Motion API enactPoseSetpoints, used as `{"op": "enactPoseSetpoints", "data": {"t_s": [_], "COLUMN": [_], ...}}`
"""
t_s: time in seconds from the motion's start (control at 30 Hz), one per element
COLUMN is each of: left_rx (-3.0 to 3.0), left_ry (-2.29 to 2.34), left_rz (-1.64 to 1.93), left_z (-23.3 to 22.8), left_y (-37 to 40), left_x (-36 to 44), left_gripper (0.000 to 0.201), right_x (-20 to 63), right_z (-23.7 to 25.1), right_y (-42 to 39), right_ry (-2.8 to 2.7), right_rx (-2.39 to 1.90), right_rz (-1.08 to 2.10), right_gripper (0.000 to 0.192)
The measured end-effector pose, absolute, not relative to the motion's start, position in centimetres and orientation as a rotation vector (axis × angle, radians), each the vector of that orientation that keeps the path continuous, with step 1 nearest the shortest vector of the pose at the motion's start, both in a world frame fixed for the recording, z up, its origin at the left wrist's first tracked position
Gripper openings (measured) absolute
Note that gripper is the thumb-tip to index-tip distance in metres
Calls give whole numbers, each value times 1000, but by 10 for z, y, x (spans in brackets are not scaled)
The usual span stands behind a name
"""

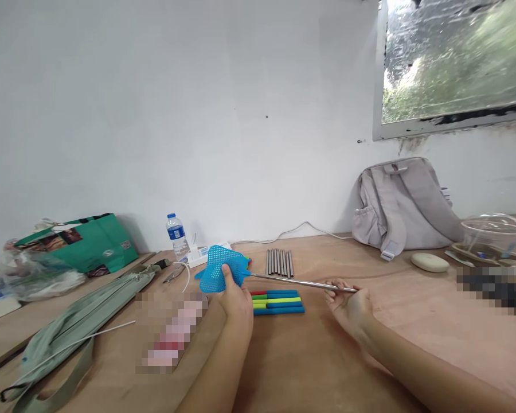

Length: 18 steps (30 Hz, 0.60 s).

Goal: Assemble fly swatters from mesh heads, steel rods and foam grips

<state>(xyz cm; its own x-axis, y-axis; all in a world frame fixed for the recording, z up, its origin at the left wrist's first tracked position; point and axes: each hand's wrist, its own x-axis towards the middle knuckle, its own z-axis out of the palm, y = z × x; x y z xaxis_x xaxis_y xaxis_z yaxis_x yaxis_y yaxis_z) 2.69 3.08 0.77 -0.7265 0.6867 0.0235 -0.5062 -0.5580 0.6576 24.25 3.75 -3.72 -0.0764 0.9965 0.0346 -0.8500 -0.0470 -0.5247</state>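
Note:
A fly swatter with a blue perforated head [215, 265] and a thin metal rod [288, 280] is held level above the table. My left hand [236, 298] grips it by the head, with the thumb on top. The far end of the rod lies in my right hand [350, 307], its fingers curled round it. Below and behind the swatter several coloured tubes [284, 306] in blue, yellow, green and red lie side by side. Beyond them sits a row of short metal rods [279, 263]. Something blue and red shows partly behind the swatter head.
A water bottle [177, 235] and a white power strip [198, 256] stand near the wall. To the left are a green bag [90, 244] and a grey-green strap bag [86, 321]. A grey backpack [406, 201], an oval case [430, 263] and a clear plastic bowl [492, 232] are at right.

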Motion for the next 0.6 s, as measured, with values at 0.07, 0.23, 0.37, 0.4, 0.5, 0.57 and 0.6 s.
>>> {"op": "enactPoseSetpoints", "data": {"t_s": [0.07, 0.23, 0.37, 0.4, 0.5, 0.57, 0.6], "left_rx": [196, 211, 180, 200, 351, 528, 626], "left_ry": [975, 936, 904, 899, 817, 730, 697], "left_rz": [2288, 2197, 2164, 2167, 2212, 2152, 2070], "left_z": [9, 9, 8, 8, 8, 6, 4], "left_y": [26, 15, 12, 13, 14, 14, 13], "left_x": [41, 79, 87, 86, 83, 83, 85], "left_gripper": [23, 16, 11, 12, 20, 25, 27], "right_x": [234, 215, 212, 212, 215, 219, 221], "right_z": [-37, -40, -42, -41, -34, -26, -21], "right_y": [31, 17, 16, 17, 22, 25, 27], "right_ry": [-556, -574, -509, -501, -484, -504, -528], "right_rx": [-376, -364, -332, -333, -336, -329, -326], "right_rz": [1605, 1656, 1714, 1723, 1732, 1712, 1696], "right_gripper": [25, 18, 19, 19, 20, 20, 19]}}
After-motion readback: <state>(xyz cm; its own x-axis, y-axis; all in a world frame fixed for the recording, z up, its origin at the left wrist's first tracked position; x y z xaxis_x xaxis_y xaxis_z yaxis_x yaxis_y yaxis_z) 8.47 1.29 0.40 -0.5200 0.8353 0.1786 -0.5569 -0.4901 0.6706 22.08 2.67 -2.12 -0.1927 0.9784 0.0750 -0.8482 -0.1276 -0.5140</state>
